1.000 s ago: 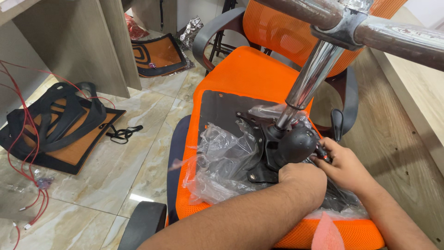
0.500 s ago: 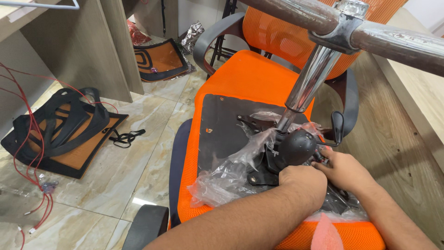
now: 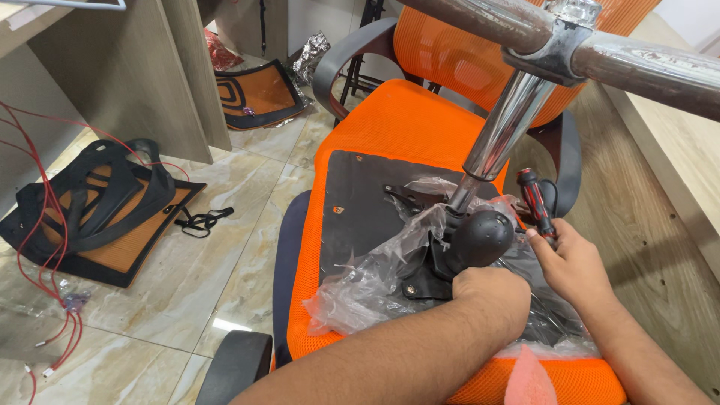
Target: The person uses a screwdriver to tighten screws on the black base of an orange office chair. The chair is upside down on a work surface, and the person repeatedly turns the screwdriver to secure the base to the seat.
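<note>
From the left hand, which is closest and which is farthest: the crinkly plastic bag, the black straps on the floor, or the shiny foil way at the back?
From the left hand, in the head view:
1. Clear plastic bag, touching it, on the seat.
2. Black straps, on the floor to the left.
3. Crumpled foil, far back by the wall.

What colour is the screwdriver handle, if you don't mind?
Red and black; the screwdriver shows best in the head view.
</note>
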